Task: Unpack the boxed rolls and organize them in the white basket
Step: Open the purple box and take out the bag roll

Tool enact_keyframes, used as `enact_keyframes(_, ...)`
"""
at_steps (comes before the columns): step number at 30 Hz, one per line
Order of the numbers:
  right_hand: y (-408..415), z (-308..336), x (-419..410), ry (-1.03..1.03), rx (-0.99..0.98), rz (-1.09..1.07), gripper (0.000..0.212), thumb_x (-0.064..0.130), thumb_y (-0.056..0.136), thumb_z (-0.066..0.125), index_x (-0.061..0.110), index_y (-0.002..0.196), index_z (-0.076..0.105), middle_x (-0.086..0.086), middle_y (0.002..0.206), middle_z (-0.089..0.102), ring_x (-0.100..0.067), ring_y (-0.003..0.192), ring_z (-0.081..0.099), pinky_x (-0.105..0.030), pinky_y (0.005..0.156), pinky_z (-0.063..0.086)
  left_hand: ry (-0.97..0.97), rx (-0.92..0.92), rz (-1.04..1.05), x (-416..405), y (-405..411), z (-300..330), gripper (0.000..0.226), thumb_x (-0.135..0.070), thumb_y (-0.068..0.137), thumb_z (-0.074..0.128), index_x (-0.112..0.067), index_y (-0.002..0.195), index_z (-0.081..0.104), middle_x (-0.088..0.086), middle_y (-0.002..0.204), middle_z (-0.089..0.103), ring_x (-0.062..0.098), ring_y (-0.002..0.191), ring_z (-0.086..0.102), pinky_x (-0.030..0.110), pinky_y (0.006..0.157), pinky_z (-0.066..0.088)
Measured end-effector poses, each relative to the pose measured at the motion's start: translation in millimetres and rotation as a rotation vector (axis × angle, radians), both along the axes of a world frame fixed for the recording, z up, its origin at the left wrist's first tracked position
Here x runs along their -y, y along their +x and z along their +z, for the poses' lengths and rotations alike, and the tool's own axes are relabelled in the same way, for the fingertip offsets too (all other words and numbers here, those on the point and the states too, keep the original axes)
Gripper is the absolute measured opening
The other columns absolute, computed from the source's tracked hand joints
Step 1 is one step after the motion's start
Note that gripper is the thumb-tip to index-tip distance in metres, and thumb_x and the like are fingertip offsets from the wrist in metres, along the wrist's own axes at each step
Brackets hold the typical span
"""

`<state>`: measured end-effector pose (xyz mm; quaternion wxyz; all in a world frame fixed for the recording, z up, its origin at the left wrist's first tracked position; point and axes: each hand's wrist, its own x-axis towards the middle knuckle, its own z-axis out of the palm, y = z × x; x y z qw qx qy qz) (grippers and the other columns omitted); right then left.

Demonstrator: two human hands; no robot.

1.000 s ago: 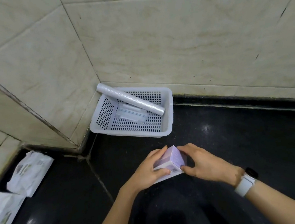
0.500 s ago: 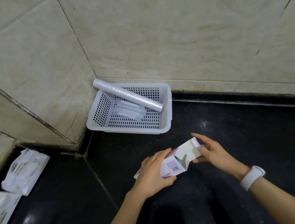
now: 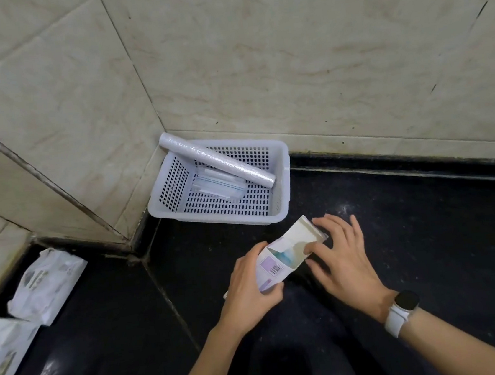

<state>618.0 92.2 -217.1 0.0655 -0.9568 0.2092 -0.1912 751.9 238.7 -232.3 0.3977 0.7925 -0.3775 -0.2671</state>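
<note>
Since the earlier frames the box (image 3: pixel 282 260) has been turned and its end flap now stands open. The left hand (image 3: pixel 251 282) grips the box's body just in front of the white basket (image 3: pixel 282 183); the right hand (image 3: pixel 340 257), fingers loosely spread, touches the open mouth. One roll (image 3: pixel 216 158) already leans across the basket, over flat packets (image 3: pixel 218 184). This box's contents remain to be pulled out.

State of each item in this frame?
Box: end flap open, gripped by left hand.
Right hand: fingertips at box opening.
Roll: unboxed, leaning across white basket rim.
Wrapped packs: sealed, on floor.
</note>
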Motion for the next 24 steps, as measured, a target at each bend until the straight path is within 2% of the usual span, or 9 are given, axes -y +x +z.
enact_keyframes(2,1.8,-1.1,-2.0,-0.003,0.037,0.027,0.016,0.016,0.069,0.071,0.018,0.079,0.059,-0.013,0.116,0.055,-0.028,0.119,0.036,-0.057,0.107,0.024,-0.047,0.033,0.032,-0.8,-1.3,0.4,0.09,-0.027,0.07,0.07,-0.07,0.119,0.009,-0.037,0.11,0.032,-0.018,0.109,0.035,0.011,0.079,0.041)
enact_keyframes(4,2.9,-2.5,-3.7,-0.032,0.098,0.037,0.016,0.012,0.067,0.072,0.016,0.076,0.06,-0.007,0.109,0.052,-0.023,0.109,0.041,-0.048,0.104,0.027,-0.108,0.197,0.022,-1.5,-2.5,1.2,0.086,-0.026,0.074,0.069,-0.059,0.128,0.011,-0.038,0.116,0.026,-0.017,0.113,0.034,0.007,0.078,0.04)
enact_keyframes(7,4.6,-1.9,-5.2,-0.061,0.16,0.042,0.013,0.012,0.069,0.071,0.016,0.075,0.06,0.0,0.099,0.045,-0.019,0.093,0.043,-0.038,0.088,0.026,-0.176,0.423,0.007,-4.3,-3.9,-0.8,0.059,-0.023,0.077,0.067,-0.03,0.124,0.03,-0.002,0.137,0.033,0.01,0.119,0.045,0.028,0.075,0.056)
enact_keyframes(8,5.6,-1.6,-5.4,-0.072,0.172,0.052,0.013,0.012,0.069,0.07,0.017,0.076,0.061,0.0,0.095,0.049,-0.018,0.09,0.044,-0.036,0.084,0.025,-0.159,0.455,-0.002,-4.9,-3.7,-0.9,0.054,-0.021,0.078,0.068,-0.027,0.119,0.033,0.007,0.141,0.033,0.017,0.119,0.047,0.032,0.074,0.058)
enact_keyframes(10,7.6,-1.2,-4.9,-0.082,0.198,0.075,0.014,0.01,0.07,0.071,0.016,0.077,0.06,-0.003,0.088,0.06,-0.017,0.087,0.045,-0.034,0.081,0.025,-0.119,0.491,-0.024,-5.1,-2.5,-2.0,0.055,-0.021,0.078,0.069,-0.028,0.12,0.034,0.01,0.146,0.026,0.021,0.123,0.045,0.032,0.078,0.057)
enact_keyframes(13,10.2,0.4,-4.2,-0.075,0.212,0.115,0.013,0.007,0.071,0.069,0.014,0.079,0.062,-0.006,0.09,0.066,-0.018,0.094,0.048,-0.035,0.086,0.027,-0.059,0.503,-0.026,-3.7,1.7,-0.8,0.074,-0.03,0.079,0.066,-0.036,0.136,0.02,-0.003,0.146,0.017,0.012,0.125,0.035,0.025,0.083,0.048)
enact_keyframes(17,8.1,1.1,-6.0,-0.041,0.151,0.156,0.007,0.013,0.076,0.061,0.015,0.081,0.064,-0.009,0.109,0.067,-0.022,0.117,0.048,-0.049,0.102,0.026,0.008,0.393,0.004,-0.6,9.1,1.5,0.088,-0.04,0.075,0.064,-0.033,0.142,0.006,-0.011,0.14,0.024,0.002,0.125,0.024,0.016,0.086,0.033)
enact_keyframes(21,7.7,-0.7,-10.9,0.027,0.085,0.166,0.008,0.021,0.082,0.055,0.017,0.085,0.061,-0.013,0.127,0.058,-0.027,0.125,0.046,-0.048,0.106,0.024,-0.024,0.323,0.021,-2.3,13.3,4.9,0.085,-0.04,0.073,0.066,-0.043,0.135,0.007,-0.022,0.13,0.017,-0.001,0.118,0.028,0.021,0.082,0.041)
enact_keyframes(24,6.2,-3.7,-12.8,0.104,0.055,0.203,0.012,0.023,0.085,0.053,0.016,0.091,0.062,-0.01,0.13,0.056,-0.026,0.129,0.043,-0.046,0.107,0.029,-0.055,0.378,-0.012,-8.0,13.2,2.8,0.064,-0.031,0.076,0.068,-0.039,0.121,0.023,-0.008,0.137,0.02,0.01,0.117,0.04,0.027,0.077,0.049)
